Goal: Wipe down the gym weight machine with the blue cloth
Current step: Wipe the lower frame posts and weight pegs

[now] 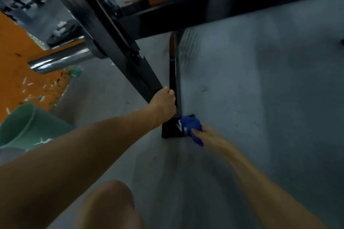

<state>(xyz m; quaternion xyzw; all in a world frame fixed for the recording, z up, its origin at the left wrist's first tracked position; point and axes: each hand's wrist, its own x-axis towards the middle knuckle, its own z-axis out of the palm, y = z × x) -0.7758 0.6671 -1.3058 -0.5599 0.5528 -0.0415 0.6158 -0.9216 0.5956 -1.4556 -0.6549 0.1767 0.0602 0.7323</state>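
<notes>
The weight machine's black frame (115,42) slants down from the upper left to a foot (170,130) on the grey floor. My left hand (164,103) grips the lower end of the slanted bar. My right hand (206,135) holds the blue cloth (191,126) and presses it against the right side of the foot. A narrow black upright bar (174,72) rises behind the foot to a thick horizontal beam (242,0). The picture is blurred around my right arm.
A green bucket (28,128) stands at the left by my left arm. An orange floor mat (20,72) with white flecks lies beyond it. A chrome bar (59,60) and a weight plate (63,32) are at the left. My knee (111,204) is at the bottom.
</notes>
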